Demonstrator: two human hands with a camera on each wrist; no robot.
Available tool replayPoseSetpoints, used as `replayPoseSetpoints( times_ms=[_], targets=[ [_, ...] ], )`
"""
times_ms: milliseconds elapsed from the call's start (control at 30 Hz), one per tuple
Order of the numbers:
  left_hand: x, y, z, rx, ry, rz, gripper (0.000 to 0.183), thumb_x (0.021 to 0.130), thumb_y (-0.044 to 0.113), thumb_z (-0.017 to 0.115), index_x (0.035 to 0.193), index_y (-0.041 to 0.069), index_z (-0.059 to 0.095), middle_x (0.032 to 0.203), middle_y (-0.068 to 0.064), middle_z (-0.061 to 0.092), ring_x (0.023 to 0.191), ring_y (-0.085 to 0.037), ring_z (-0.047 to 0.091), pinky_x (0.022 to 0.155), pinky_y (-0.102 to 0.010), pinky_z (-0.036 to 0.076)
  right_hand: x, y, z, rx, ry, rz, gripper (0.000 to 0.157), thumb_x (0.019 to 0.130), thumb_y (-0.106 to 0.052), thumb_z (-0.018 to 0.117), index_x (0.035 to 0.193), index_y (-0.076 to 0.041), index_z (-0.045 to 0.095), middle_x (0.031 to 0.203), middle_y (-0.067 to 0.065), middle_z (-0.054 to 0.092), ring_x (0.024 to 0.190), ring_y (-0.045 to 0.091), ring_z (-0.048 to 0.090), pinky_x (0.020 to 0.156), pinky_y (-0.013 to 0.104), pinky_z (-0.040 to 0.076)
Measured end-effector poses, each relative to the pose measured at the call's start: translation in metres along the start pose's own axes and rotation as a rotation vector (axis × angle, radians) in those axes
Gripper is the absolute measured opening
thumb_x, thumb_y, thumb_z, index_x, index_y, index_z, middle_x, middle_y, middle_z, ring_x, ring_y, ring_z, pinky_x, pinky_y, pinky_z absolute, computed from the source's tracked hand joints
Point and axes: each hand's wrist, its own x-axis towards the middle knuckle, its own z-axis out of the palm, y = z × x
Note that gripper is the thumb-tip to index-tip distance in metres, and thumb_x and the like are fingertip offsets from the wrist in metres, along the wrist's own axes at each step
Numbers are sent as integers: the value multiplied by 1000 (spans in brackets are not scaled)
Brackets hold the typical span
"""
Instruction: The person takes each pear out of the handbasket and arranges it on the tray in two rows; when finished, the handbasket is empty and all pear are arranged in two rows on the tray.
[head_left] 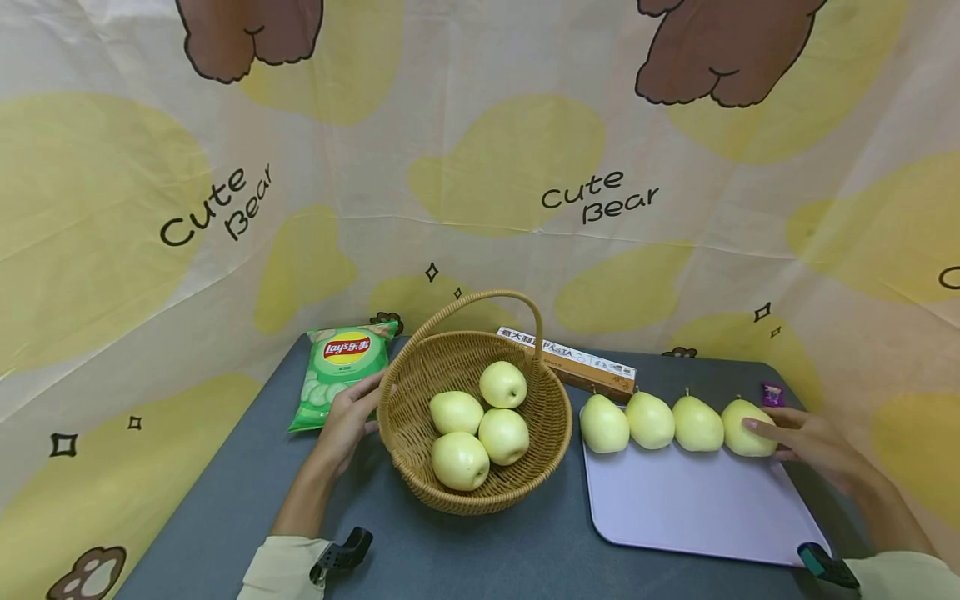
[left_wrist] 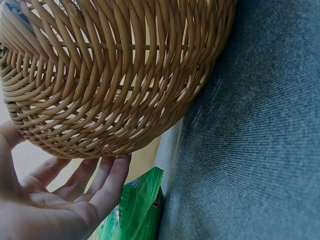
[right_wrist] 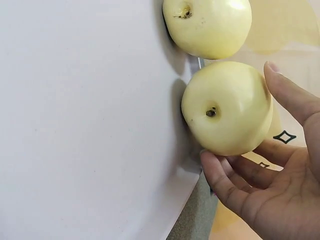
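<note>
My right hand (head_left: 806, 437) holds the rightmost pale yellow-green pear (head_left: 745, 429), thumb at one side and fingers at the other. That pear (right_wrist: 227, 112) stands stem up at the back edge of a pale lilac board (head_left: 690, 504), in a row with several other pears (head_left: 651, 421). At the left side of a wicker basket (head_left: 420, 367), my left hand (head_left: 351, 417) rests its fingertips against the weave. In the left wrist view the fingers (left_wrist: 112, 182) reach along the outside of the basket, loosely spread. Several similar pale green fruits (head_left: 460, 460) lie inside the basket.
A green bag of Lay's chips (head_left: 318, 387) lies behind my left hand. Behind the basket and board is a long pasta box (head_left: 592, 371). A small purple packet (head_left: 772, 394) sits at the back right. A patterned cloth (head_left: 480, 183) hangs behind the grey table (head_left: 420, 554).
</note>
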Motion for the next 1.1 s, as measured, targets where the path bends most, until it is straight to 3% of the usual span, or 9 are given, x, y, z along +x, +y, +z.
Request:
replayPoseSetpoints(
  times_ms=[400,633,667,767,867,900,967,1000,1100],
  targets=[
    [0,0,0,-4,-4,4,61,108,39,63,160,13,48,162,-11,47,140,-32,54,100,-42,57,-5,5,-1,27,52,-89,73,111,-35,58,155,19,34,155,42,38,97,-12,58,82,28,61],
    [0,1,0,0,1,-2,62,108,40,63,161,12,47,163,-11,47,140,-32,54,100,-42,57,-7,5,-5,2,67,-92,74,111,-36,57,154,19,34,157,43,35,99,-15,54,82,27,60],
    [0,1,0,2,0,-3,62,108,40,63,161,12,47,163,-11,47,141,-32,54,101,-43,57,-8,4,-6,-17,74,-92,74,111,-37,57,155,18,35,157,43,34,104,-9,58,82,29,60],
    [0,1,0,5,-3,-1,64,108,41,63,161,12,46,163,-11,46,142,-32,53,102,-44,56,-10,-2,-10,-36,94,-71,79,110,-43,57,159,13,32,161,41,31,125,26,62,99,52,55],
    [0,0,0,2,-5,1,63,108,41,63,161,12,46,163,-11,46,142,-32,53,102,-44,57,-12,-11,-12,-13,120,-59,82,108,-47,58,162,8,30,163,25,42,140,60,38,103,76,40],
    [0,0,0,2,-5,2,63,108,41,63,161,12,46,163,-11,46,142,-32,53,101,-44,57,-13,-14,-12,2,129,-59,82,108,-48,60,163,6,30,160,14,48,143,57,35,103,80,35],
    [0,0,0,2,-5,4,62,108,41,63,161,13,47,163,-11,47,141,-32,54,100,-43,57,-13,-20,-12,-7,155,-78,81,106,-48,63,163,1,33,146,-11,57,142,37,45,111,65,41],
    [0,0,0,3,-3,4,62,108,41,63,161,13,47,163,-11,47,141,-32,54,100,-42,57,-13,-24,-12,-15,165,-95,80,106,-47,65,163,0,35,138,-22,56,137,24,50,111,52,45],
    [0,0,0,4,-1,2,62,108,40,63,161,13,47,163,-11,47,140,-32,55,99,-41,58,-14,-37,-9,-57,191,-139,76,104,-45,68,162,-5,40,125,-35,50,119,-5,46,93,28,44]
  ],
)
